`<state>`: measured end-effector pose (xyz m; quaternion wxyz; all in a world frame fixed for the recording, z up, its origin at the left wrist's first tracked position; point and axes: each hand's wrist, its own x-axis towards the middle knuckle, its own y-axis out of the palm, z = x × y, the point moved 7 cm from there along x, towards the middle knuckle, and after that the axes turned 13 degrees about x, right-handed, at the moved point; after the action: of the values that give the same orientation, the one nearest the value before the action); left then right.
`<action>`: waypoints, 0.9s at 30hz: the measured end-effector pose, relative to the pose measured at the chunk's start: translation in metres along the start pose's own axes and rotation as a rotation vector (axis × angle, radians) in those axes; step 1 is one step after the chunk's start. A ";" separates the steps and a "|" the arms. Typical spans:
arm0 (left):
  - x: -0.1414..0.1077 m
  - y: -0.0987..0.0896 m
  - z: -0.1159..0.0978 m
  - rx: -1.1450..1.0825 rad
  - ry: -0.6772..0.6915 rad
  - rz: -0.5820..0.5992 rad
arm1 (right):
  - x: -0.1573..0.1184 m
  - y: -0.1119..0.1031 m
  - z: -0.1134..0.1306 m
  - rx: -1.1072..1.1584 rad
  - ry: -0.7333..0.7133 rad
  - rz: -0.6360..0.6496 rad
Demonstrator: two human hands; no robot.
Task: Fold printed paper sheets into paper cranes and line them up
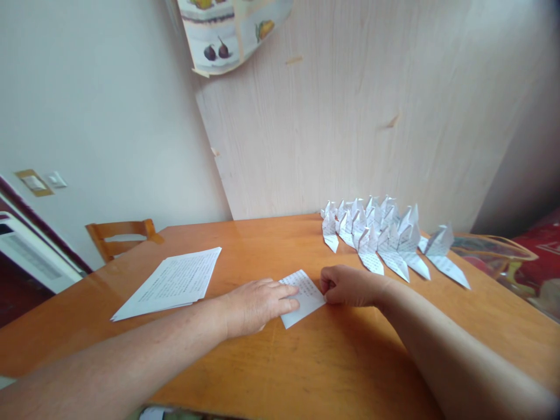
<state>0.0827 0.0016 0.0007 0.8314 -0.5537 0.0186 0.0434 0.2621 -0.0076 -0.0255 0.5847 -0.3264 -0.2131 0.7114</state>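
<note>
A folded sheet of printed paper [303,296] lies flat on the wooden table between my hands. My left hand [266,302] rests on its left part, fingers stretched out over the print. At the paper's right corner, my right hand [343,285] is curled, with thumb and forefinger pinched on the edge. To the right stand several folded paper figures [406,240] in rows, made of similar printed paper, with pointed tips and long flat tails. Left of my hands lies a stack of printed sheets [175,283].
The wooden table [262,245] reaches back to a pale wood panel [350,116]. A wooden chair [122,228] stands beyond the table's left corner. At the right edge is a transparent container [494,248] beside something red [542,242]. A fruit picture [231,35] hangs above.
</note>
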 end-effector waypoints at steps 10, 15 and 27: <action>-0.013 0.000 0.001 0.004 0.011 -0.002 | 0.001 0.000 -0.001 -0.006 -0.008 0.008; -0.019 0.001 0.003 0.001 -0.004 -0.003 | 0.001 0.000 -0.002 0.003 -0.007 0.006; -0.030 0.005 0.004 -0.068 0.017 -0.089 | 0.003 0.002 -0.007 0.012 -0.002 0.007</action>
<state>0.0522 0.0059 0.0004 0.8130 -0.5822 -0.0005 0.0023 0.2652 -0.0056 -0.0320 0.5839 -0.3228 -0.2081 0.7152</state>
